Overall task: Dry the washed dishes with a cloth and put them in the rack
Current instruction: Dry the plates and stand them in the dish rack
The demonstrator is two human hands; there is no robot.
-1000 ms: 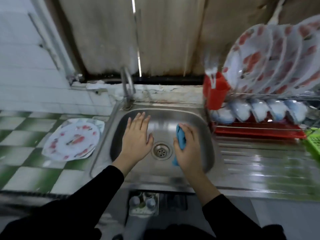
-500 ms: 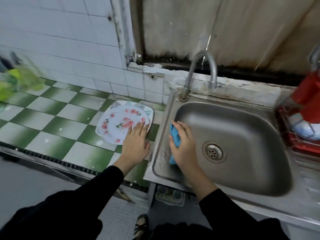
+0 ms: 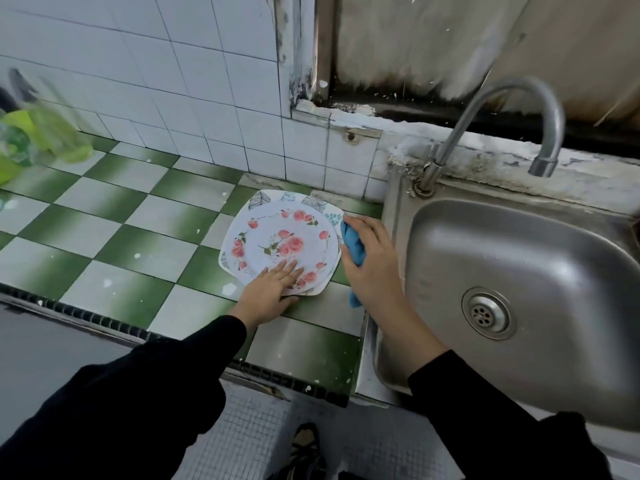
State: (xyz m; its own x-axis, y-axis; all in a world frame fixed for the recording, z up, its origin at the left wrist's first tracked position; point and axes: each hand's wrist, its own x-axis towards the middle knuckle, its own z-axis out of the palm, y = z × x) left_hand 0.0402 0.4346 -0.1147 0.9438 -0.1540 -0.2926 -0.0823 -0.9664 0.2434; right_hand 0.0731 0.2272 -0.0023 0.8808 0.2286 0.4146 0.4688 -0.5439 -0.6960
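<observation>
Plate stack (image 3: pixel 280 242) sits centre frame on our counter (image 3: pixel 121 244), with the sink (image 3: pixel 554 258) to its right and the faucet (image 3: pixel 550 140) upper right behind the basin. Our left hand (image 3: pixel 272 292) rests on the stack's lower edge. Our right hand (image 3: pixel 375 271), holding the cloth (image 3: pixel 353 242), sits between stack and sink.

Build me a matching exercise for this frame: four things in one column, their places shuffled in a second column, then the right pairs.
Things
1. round white plate with red roses
2. crumpled blue cloth
3. curved steel tap
4. blurred green object

Places
A. at the far left of the green-and-white tiled counter
B. held in the right hand
C. arching over the steel sink
D. under the fingers of the left hand

Pairs: 1-D, 2-B, 3-C, 4-A
</observation>
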